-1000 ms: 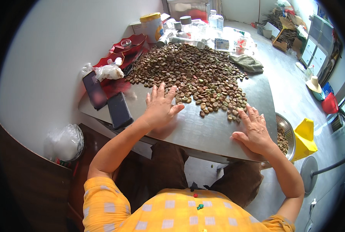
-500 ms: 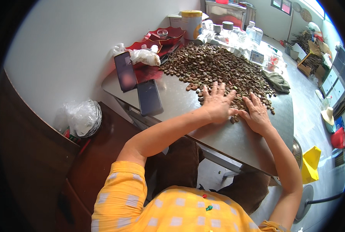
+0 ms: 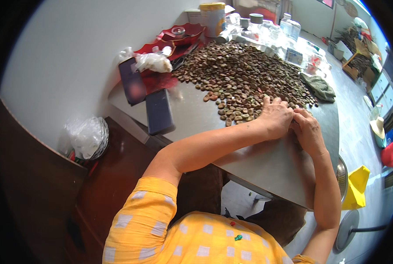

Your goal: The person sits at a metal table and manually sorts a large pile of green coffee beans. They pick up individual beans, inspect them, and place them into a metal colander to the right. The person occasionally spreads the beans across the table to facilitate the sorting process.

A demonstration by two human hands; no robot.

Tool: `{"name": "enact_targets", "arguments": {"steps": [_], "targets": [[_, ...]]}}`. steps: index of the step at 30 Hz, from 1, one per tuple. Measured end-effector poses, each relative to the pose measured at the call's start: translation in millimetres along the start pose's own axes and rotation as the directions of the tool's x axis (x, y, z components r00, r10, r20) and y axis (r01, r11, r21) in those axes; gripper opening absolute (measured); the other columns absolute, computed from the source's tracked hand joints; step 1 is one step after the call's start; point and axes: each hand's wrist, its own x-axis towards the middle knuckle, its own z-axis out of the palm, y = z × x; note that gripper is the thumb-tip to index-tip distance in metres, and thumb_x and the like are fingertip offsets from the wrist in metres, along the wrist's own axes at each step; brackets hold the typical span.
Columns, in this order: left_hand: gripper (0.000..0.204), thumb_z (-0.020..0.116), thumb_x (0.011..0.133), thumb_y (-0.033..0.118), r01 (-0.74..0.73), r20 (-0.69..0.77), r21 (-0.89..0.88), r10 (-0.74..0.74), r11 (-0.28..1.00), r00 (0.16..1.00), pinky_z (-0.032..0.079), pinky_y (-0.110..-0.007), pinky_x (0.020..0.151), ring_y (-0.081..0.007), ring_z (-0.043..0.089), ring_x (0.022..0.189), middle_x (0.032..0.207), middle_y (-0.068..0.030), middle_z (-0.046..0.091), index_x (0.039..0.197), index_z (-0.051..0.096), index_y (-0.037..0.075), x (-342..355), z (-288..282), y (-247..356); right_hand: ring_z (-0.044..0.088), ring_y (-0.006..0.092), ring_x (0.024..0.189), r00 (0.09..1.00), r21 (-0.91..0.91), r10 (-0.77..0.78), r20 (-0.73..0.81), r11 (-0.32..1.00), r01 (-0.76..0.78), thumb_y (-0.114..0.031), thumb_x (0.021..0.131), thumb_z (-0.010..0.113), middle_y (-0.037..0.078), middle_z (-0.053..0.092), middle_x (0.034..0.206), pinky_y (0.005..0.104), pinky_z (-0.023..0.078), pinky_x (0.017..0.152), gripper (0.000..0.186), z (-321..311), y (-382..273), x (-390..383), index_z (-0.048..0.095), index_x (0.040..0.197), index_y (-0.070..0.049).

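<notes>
A broad heap of brown dried broad beans covers the far part of the metal tabletop. My left hand rests at the heap's near right edge, its fingers curled down against the beans. Close beside it, my right hand has its fingers bent inward, the fingertips almost meeting the left hand. What lies under the curled fingers of either hand is hidden. Some loose beans spread to the left of my left hand.
Two dark phones lie at the table's left, near red scalloped trays and a white plastic bag. Behind the heap stand a tin and clear bottles. A green cloth lies to its right.
Both hands have shifted to the right. Their spread, flat fingers have curled inward. More loose beans show left of my left hand.
</notes>
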Motion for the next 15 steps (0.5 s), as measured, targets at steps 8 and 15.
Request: {"name": "enact_targets", "arguments": {"steps": [8,15], "targets": [[0.024,0.065,0.079,0.02,-0.164,-0.129,-0.144,0.146,0.976,0.981,0.046,-0.041,0.079,-0.0307,0.059,0.09,0.094,-0.011,0.062,0.098,0.064,0.005,-12.9,2.0,-20.8,0.062,0.03,0.077,0.997,0.257,0.067,-0.025,0.965,-0.058,-0.008,0.081,0.063,0.013,0.064,0.084,0.036,0.049,0.072,0.012,-0.9,14.7,2.9,0.065,0.091,-0.003],[0.021,0.066,0.079,0.013,-0.092,-0.194,-0.174,0.058,0.98,0.979,0.048,-0.039,0.081,-0.0314,0.059,0.088,0.089,-0.0133,0.062,0.099,0.067,0.004,-6.6,-9.0,-35.3,0.063,0.0289,0.074,0.982,0.167,0.178,-0.067,0.972,-0.165,-0.008,0.082,0.061,0.013,0.064,0.083,0.0358,0.05,0.071,0.013,-7.9,21.4,-2.7,0.066,0.092,-0.002]]}}
